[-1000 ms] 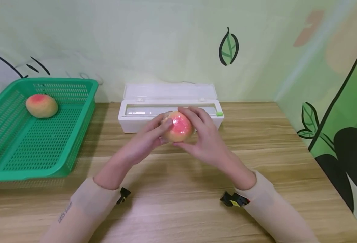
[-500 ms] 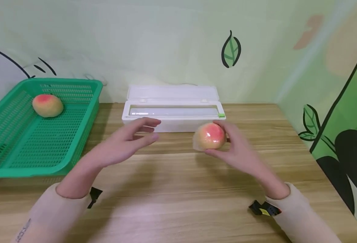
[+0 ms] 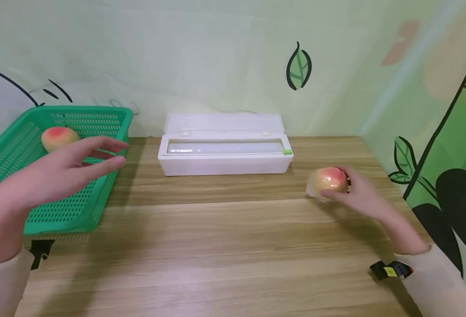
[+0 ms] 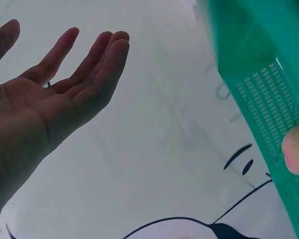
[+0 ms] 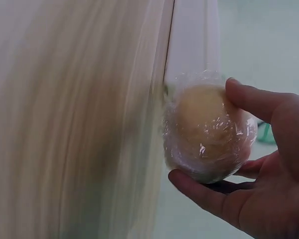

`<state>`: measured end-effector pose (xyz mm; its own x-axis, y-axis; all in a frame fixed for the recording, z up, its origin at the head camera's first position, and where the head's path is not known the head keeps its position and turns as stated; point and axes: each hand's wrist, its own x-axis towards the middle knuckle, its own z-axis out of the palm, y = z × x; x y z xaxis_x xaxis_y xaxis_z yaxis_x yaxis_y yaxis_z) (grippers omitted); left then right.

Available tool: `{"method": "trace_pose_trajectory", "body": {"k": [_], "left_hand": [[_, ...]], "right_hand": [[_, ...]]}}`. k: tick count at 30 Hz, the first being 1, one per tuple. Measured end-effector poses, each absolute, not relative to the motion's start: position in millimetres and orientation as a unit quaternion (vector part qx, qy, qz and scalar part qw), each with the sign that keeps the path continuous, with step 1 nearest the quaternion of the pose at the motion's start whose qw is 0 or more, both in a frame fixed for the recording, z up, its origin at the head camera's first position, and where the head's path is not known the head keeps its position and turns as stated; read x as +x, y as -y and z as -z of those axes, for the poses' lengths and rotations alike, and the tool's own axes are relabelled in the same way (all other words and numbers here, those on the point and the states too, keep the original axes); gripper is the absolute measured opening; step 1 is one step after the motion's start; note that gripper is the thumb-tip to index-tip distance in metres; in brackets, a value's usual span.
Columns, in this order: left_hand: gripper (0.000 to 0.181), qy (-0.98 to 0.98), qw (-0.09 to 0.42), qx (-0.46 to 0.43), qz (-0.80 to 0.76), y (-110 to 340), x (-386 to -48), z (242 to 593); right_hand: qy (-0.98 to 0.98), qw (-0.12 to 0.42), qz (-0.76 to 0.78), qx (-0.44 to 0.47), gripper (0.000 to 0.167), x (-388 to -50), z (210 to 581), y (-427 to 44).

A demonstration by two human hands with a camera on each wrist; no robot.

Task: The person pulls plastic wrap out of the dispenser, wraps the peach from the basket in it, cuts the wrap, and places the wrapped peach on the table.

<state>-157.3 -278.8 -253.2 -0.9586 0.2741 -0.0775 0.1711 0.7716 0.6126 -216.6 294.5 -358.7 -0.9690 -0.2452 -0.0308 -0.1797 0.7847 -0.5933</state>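
A peach wrapped in clear plastic film (image 3: 328,180) is gripped between the thumb and fingers of my right hand (image 3: 361,193), over the right part of the table. In the right wrist view the crinkled film around the wrapped peach (image 5: 204,132) shows clearly. My left hand (image 3: 68,169) holds nothing; its fingers are loosely extended above the right side of the green basket (image 3: 98,211). Inside that basket lies a second peach (image 3: 60,138), partly hidden behind the left hand. The left wrist view shows the left palm (image 4: 45,104) with fingers spread.
A white cling film dispenser (image 3: 225,165) with its lid raised stands at the back middle of the wooden table (image 3: 225,246). A small green slider (image 3: 287,152) sits at its right end. A painted wall (image 3: 217,57) rises behind the table.
Both hands held the wrapped peach at first. The left hand let go and moved left over the basket, while the right hand carried the wrapped peach to the right.
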Motion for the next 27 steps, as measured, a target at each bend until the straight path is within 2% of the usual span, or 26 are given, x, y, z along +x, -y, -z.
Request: {"method": "trace_pose_trajectory", "body": {"k": [4,12,18,27], "left_hand": [[0.062,-0.947,0.102,0.109,-0.284,281,-172,248],[0.072,-0.962,0.121,0.134,-0.203,252,-206,250],[0.063,-0.966,0.110,0.161,-0.167,231,-226,258],[0.050,-0.962,0.127,0.181,-0.159,209,-253,276]], "right_hand": [[-0.950,0.073,0.293,-0.076,0.093,-231,360,-319],[-0.944,0.060,0.324,-0.013,0.093,-246,367,-351],[-0.935,0.058,0.349,-0.004,0.092,-254,371,-360],[-0.938,0.061,0.342,-0.015,0.091,-259,375,-362]]}}
